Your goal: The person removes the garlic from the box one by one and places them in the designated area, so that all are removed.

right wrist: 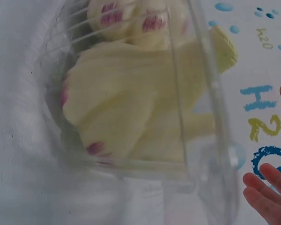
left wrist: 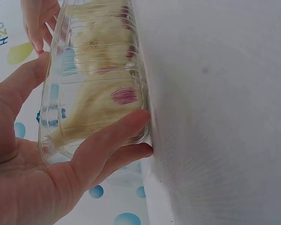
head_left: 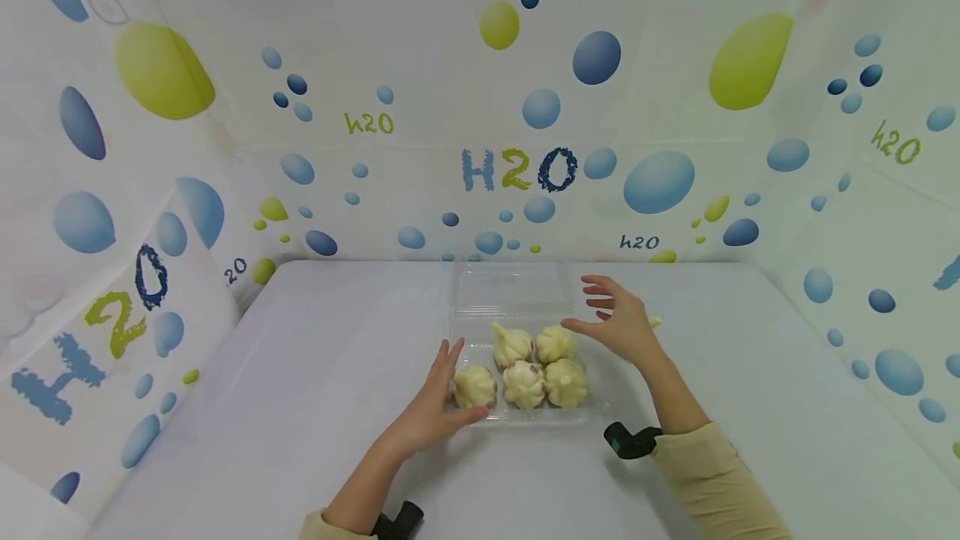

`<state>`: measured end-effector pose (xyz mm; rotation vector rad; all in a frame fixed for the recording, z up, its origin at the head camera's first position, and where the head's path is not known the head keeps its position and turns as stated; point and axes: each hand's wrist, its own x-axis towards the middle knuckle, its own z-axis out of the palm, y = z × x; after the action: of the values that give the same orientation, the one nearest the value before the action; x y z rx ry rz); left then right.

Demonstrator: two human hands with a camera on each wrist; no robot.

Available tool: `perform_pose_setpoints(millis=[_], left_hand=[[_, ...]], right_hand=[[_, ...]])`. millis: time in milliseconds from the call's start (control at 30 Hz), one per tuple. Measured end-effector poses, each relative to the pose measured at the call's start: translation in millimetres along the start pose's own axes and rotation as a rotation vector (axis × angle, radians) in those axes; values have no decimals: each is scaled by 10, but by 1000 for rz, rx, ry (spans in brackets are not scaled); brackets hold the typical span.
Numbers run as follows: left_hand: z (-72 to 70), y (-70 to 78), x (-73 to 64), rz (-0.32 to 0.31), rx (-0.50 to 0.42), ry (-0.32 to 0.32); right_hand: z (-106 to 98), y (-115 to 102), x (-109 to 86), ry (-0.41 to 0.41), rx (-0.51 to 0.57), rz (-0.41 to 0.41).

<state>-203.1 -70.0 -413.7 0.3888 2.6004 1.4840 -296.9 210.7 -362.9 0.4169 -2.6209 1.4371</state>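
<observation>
Left hand point(head_left: 433, 408) grips clear rectangular plastic box point(head_left: 528, 418), presumably steadying rounded cream garlic bulbs point(head_left: 523, 384); right hand point(head_left: 621, 325) spread, empty.

The clear rectangular plastic clamshell box point(head_left: 513, 287) is thin and glossy with ribbed walls, while the rounded cream-white garlic bulbs point(head_left: 523, 383) look smooth and matt. The white tabletop point(head_left: 337, 357) looks matt; the beige cloth sleeve point(head_left: 712, 473) is creased
</observation>
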Motion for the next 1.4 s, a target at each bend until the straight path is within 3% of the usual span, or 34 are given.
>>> perform_pose_setpoints(millis=[833,1400], left_hand=[[-19,-44,-30,2,-5,-1],[-6,-32,-40,18,7,-1]], right_hand=[[313,-187,30,-67,54,-39],[453,-236,29,-126,34,-34]])
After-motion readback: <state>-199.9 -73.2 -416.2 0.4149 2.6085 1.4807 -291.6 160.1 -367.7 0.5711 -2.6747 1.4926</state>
